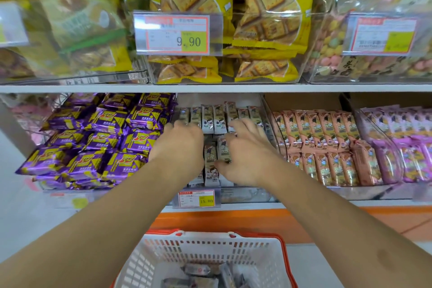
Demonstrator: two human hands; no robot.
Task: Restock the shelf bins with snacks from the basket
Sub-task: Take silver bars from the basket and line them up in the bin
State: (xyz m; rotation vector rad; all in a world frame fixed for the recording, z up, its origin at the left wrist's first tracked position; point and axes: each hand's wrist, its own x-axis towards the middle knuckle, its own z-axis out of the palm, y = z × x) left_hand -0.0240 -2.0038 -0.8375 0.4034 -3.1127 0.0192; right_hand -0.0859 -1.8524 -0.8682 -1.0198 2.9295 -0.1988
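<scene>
Lower shelf bin (266, 110) — both hands' fingers (233, 124) curled on grey snack packs (210, 159).

A white shelf board (210, 88) spans the view above an orange base strip (233, 220) and pale floor (327, 264)

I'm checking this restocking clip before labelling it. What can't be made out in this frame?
- Head view: the left hand covers whatever its fingers touch in the grey snack bin; grip unclear.
- The basket is cut off by the bottom edge, so its remaining packets cannot be counted.
- The price tag at upper right is blurred, unreadable.
- The right hand hides the packets beneath its palm.
</scene>
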